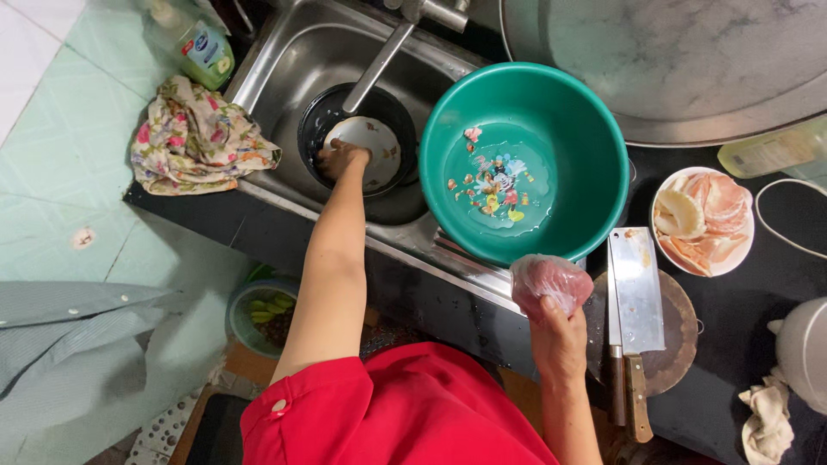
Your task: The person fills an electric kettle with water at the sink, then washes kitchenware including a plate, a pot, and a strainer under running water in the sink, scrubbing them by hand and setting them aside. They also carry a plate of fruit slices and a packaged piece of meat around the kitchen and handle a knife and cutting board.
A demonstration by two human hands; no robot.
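Down over a dark kitchen counter [741, 310] with a stainless steel sink [284, 77] set into it, pale green tiles off to one side. The left hand [343, 158] is down in the sink, fingers curled onto the rim of a small white patterned plate [369, 146] that sits inside a round black pan [320, 120], right under the metal tap [379, 65]. The right hand [558, 331] is closed around a clear plastic bag of pinkish raw meat [551, 280], held up just at the near edge of a big green plastic basin [594, 155]. That basin rests on the sink's edge with a shallow pool of water over a colourful pattern on its bottom. Just right of the bag, a broad steel cleaver with a wooden handle [636, 293] lies on a round dark wooden chopping board [680, 336]. Further right, a white plate of sliced pink-and-white pieces [705, 220]. A flowered cloth [198, 138] is bunched beside the sink, a bottle of green dish liquid [202, 47] just behind it, and a large round metal tray [680, 60] sits beyond the basin.
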